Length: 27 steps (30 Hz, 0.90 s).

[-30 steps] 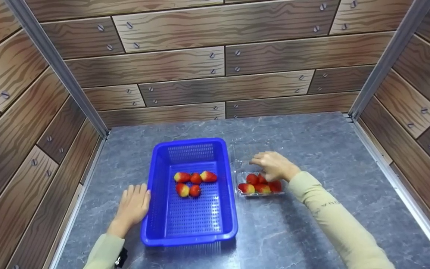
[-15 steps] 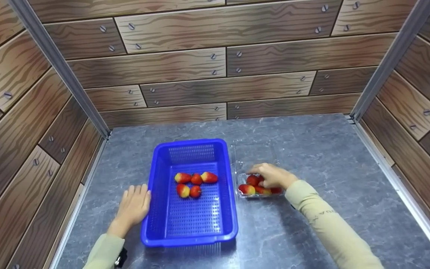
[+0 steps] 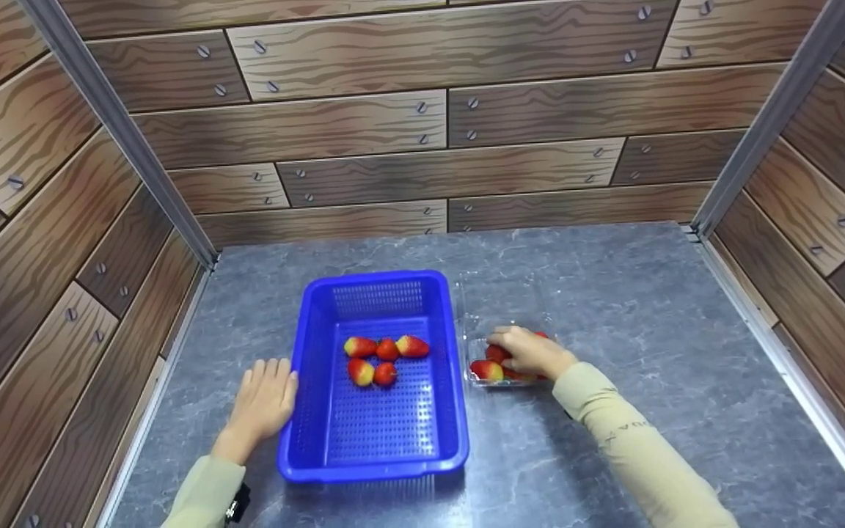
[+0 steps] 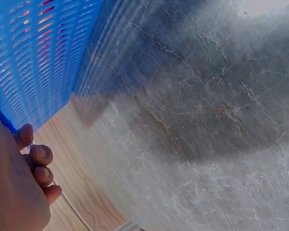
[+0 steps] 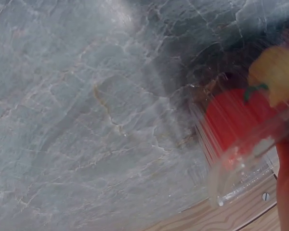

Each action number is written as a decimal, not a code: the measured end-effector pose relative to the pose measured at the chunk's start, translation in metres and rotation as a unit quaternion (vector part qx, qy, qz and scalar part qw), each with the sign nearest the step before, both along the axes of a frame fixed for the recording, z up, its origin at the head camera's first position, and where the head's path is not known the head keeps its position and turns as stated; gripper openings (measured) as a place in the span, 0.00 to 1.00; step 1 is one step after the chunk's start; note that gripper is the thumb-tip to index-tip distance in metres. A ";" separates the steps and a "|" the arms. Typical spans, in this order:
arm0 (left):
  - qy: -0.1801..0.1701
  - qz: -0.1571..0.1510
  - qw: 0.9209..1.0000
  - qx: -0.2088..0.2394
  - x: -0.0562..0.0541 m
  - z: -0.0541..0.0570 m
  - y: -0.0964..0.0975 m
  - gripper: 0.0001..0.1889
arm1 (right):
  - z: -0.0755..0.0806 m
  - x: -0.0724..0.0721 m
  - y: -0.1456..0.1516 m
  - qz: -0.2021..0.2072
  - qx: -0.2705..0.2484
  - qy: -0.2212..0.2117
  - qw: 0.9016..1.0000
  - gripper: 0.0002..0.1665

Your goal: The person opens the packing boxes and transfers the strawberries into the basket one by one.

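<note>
My left hand (image 3: 266, 400) lies with straight fingers against the left rim of a blue perforated plastic basket (image 3: 373, 471). In the left wrist view, its fingertips (image 4: 42, 154) show beside the basket wall (image 4: 38, 62). Several red-and-yellow strawberries sit inside, among them one at the lower left (image 3: 361, 372). On the right, my right hand (image 3: 531, 350) reaches down into a clear clamshell box (image 3: 503, 297), its fingers and thumb around a red strawberry (image 3: 496, 353). More strawberries, one with a yellow end (image 3: 486, 370), lie beneath the hand, partly hidden by it.
The box's clear lid lies folded back behind it, close to the basket's right side. Both containers stand on a grey marbled tabletop (image 3: 628, 308). Wood-patterned walls (image 3: 364, 169) with metal corner posts enclose the back and sides.
My right hand has come down into the clear box and slid slightly left, closing its fingers about a strawberry. The left hand and the strawberries in the basket have stayed put.
</note>
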<state>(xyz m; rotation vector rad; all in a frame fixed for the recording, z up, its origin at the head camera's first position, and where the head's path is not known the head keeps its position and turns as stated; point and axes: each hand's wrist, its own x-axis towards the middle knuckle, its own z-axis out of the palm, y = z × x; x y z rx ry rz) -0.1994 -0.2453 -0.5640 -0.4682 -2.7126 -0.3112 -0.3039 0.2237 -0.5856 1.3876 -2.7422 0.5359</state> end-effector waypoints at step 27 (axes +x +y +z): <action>-0.002 0.002 1.000 -0.001 0.000 -0.003 0.002 0.07 | 0.012 0.000 0.016 -0.041 -0.051 0.034 0.997 0.23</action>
